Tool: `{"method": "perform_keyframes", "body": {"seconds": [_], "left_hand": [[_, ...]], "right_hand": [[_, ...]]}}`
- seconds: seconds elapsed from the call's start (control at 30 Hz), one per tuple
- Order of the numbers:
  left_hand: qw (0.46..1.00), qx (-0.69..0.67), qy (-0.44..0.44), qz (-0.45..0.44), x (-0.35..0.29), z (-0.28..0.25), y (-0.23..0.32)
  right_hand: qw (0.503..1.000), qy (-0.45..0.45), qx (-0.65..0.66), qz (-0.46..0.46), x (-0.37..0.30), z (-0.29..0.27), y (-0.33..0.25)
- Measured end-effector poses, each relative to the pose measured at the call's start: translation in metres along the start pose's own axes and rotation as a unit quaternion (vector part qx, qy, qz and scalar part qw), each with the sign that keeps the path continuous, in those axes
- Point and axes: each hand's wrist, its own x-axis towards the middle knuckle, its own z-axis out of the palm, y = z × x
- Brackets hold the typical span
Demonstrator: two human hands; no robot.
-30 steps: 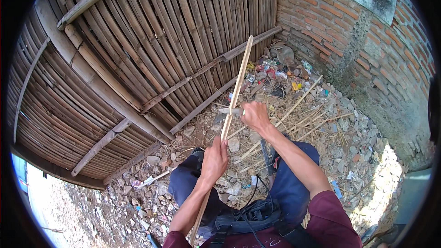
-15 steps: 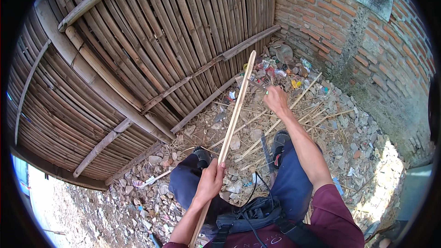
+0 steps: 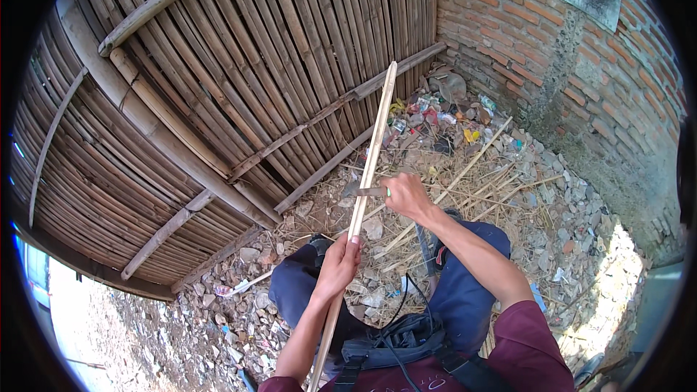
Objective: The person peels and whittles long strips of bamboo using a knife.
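A long pale bamboo strip (image 3: 375, 145) slants up and away from beside my left side, its far end raised in front of the bamboo wall. My left hand (image 3: 338, 267) is closed around its middle, thumb on top. In my right hand (image 3: 408, 196) is a knife (image 3: 372, 192), whose dark blade lies across the strip a short way beyond my left hand. My fingers hide most of its handle; only a bit of green shows.
Bamboo-slat wall (image 3: 290, 51) on the left meets a brick wall (image 3: 501, 29) at the far corner. Rubble and litter (image 3: 443, 112) cover the ground, with cut bamboo pieces (image 3: 475, 152) to the right. A long dark tool (image 3: 425, 247) lies between my feet; a black bag (image 3: 396, 341) sits at my waist.
My right hand and the knife have come toward me along the strip, from near its far end to close by my left hand. The strip's far end has shifted slightly up and left.
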Motion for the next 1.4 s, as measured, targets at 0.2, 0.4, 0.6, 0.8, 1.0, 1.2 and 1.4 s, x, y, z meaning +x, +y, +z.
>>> {"method": "perform_keyframes", "body": {"seconds": [0.2,0.4,0.6,0.8,1.0,1.2,1.4], "left_hand": [[0.993,0.112,0.027,0.033,0.000,0.003,0.009],[0.998,0.054,0.020,-0.014,-0.014,0.008,0.022],[0.996,0.068,-0.037,-0.047,-0.053,0.011,0.003],[0.981,-0.091,-0.083,-0.148,-0.079,-0.001,-0.001],[0.988,-0.103,-0.058,-0.102,-0.040,-0.003,0.004],[0.988,-0.099,-0.037,-0.108,-0.019,0.000,0.004],[0.982,-0.134,-0.051,-0.125,-0.004,0.002,0.004]], "right_hand": [[0.999,0.040,-0.034,-0.004,0.003,-0.006,0.001],[0.994,0.032,-0.075,0.072,0.019,-0.010,0.020],[0.966,0.101,-0.037,0.236,0.039,-0.032,0.086],[0.964,0.147,-0.077,0.205,0.027,-0.049,0.104],[0.991,0.068,-0.027,0.108,0.011,-0.022,0.043],[0.996,-0.030,0.022,0.076,0.003,-0.019,0.002],[0.996,-0.023,0.058,0.056,0.002,-0.030,-0.017]]}}
